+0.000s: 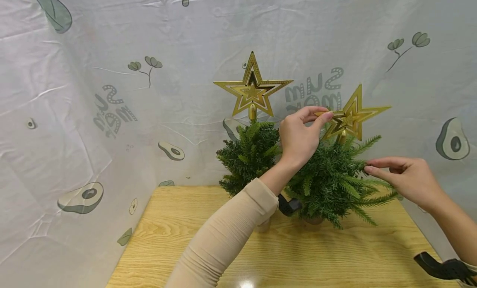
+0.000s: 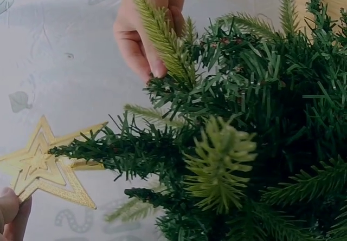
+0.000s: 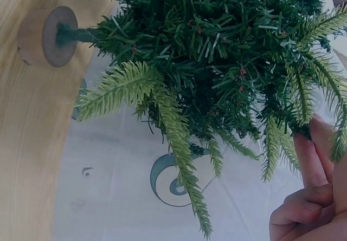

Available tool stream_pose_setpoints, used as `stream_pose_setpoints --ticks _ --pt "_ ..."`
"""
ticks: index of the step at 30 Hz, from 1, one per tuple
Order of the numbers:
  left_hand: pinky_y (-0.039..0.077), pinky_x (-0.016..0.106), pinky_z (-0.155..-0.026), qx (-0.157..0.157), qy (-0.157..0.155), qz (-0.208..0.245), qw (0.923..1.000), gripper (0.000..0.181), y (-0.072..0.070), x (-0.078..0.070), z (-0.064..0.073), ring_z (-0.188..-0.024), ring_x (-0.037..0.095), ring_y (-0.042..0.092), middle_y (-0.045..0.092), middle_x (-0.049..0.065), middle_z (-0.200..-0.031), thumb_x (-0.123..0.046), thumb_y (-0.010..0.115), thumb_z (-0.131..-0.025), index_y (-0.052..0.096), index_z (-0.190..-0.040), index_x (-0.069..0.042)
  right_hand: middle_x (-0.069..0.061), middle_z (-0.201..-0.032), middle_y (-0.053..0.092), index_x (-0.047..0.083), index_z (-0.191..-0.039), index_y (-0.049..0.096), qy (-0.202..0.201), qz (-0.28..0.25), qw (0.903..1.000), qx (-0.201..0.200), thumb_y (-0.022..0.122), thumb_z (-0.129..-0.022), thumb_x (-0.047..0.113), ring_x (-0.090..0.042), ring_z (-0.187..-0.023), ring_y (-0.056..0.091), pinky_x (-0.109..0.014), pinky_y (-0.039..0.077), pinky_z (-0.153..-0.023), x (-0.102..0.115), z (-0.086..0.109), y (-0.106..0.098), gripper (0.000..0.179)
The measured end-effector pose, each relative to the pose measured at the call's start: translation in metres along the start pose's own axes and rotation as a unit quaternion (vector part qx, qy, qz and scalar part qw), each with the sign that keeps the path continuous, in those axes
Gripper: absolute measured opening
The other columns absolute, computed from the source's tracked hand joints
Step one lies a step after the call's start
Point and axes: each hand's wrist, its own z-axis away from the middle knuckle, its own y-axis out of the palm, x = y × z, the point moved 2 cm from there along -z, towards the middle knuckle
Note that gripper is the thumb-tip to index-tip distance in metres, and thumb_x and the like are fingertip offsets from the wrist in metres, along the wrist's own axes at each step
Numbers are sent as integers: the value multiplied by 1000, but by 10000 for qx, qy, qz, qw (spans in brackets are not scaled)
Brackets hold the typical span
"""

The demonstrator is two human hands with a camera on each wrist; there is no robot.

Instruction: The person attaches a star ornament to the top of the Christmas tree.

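Note:
My left hand (image 1: 301, 133) pinches one point of a gold star topper (image 1: 350, 116) between thumb and fingers. That star leans to the right on top of a small artificial Christmas tree (image 1: 328, 180). On the tree's right side, my right hand (image 1: 411, 178) pinches the tip of a dark green branch between thumb and forefinger. In the left wrist view the right hand (image 2: 146, 35) shows behind a light green sprig. The tree's round wooden base (image 3: 49, 38) appears in the right wrist view.
To the left stands a second small tree (image 1: 249, 155) with an upright gold star (image 1: 252, 89) on top, partly behind my left arm. Both trees are on a wooden table (image 1: 179, 222). A pale curtain (image 1: 193, 35) printed with avocados hangs behind and at the sides.

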Motion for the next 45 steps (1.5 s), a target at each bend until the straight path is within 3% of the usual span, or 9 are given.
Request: stream_pose_setpoints --ticks 6,19,32,38,45 --pt "25 20 -42 21 76 -19 10000 19 0 2 1 -43 8 45 79 -6 -95 -28 77 -96 81 -108 -14 -3 -59 41 9 -118 78 40 4 10000 -25 77 -97 33 -23 -54 35 -37 28 -50 0 0 0 31" --pt "18 20 -39 183 301 -385 9986 15 0 7 2 -35 10 25 79 -6 -93 -26 76 -97 82 -107 -16 -4 -60 40 7 -119 77 54 122 9999 44 76 -98 35 -23 -54 36 -37 29 -50 3 -1 -1 36" --pt "18 21 -38 362 332 -532 9974 15 1 10 1 -34 10 24 79 -9 -91 -27 75 -98 82 -107 -17 -4 -59 41 8 -118 77 57 94 9999 -30 76 -98 34 -23 -54 36 -37 28 -50 2 0 -1 33" --pt "21 21 -39 495 250 -279 9981 15 0 10 2 -35 11 28 79 -8 -92 -25 75 -98 82 -107 -15 -3 -59 40 8 -119 77 90 98 9999 -23 76 -98 35 -23 -54 35 -37 28 -49 2 1 -1 34" --pt "31 20 -45 650 190 -260 9974 16 -3 10 3 -47 2 55 79 -7 -95 -27 74 -99 81 -109 -16 -3 -60 40 9 -118 78 106 47 9998 -150 77 -97 35 -22 -55 33 -36 27 -50 5 3 -2 33"
